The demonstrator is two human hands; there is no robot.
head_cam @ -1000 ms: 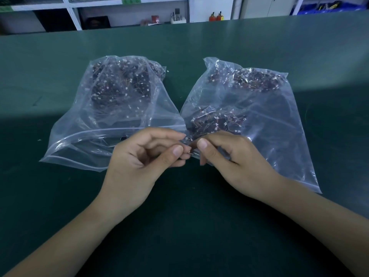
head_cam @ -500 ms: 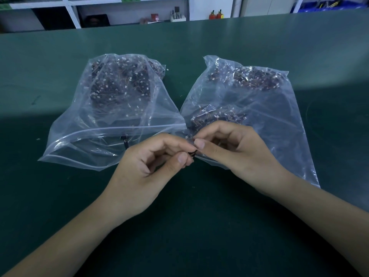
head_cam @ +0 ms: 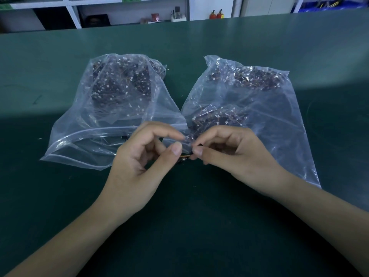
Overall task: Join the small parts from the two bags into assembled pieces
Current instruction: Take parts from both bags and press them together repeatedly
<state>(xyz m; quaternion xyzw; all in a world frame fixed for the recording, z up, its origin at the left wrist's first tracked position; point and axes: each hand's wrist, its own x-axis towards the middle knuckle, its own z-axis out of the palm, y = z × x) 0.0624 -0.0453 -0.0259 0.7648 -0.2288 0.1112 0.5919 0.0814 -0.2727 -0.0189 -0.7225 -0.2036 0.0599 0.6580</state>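
Two clear zip bags lie side by side on the green table, the left bag point(head_cam: 83, 124) and the right bag point(head_cam: 279, 120). Both hold heaps of small dark wired parts with white connectors. In front of their mouths my left hand point(head_cam: 139, 162) and my right hand point(head_cam: 233, 156) meet fingertip to fingertip. Between them sits a small dark part with thin orange wires point(head_cam: 184, 156), pinched from both sides. My left thumb and my right thumb and forefinger close on it. Most of the part is hidden by the fingers.
The green table point(head_cam: 179, 226) spreads wide in front of and around the bags. A small dark part point(head_cam: 124, 137) lies in the left bag's mouth. White shelves point(head_cam: 127, 11) with small items stand beyond the far edge.
Both hands have loosened their curl a little, with the left forefinger lifted. The pinched part has dropped slightly below the thumbs, and its orange wires now show.
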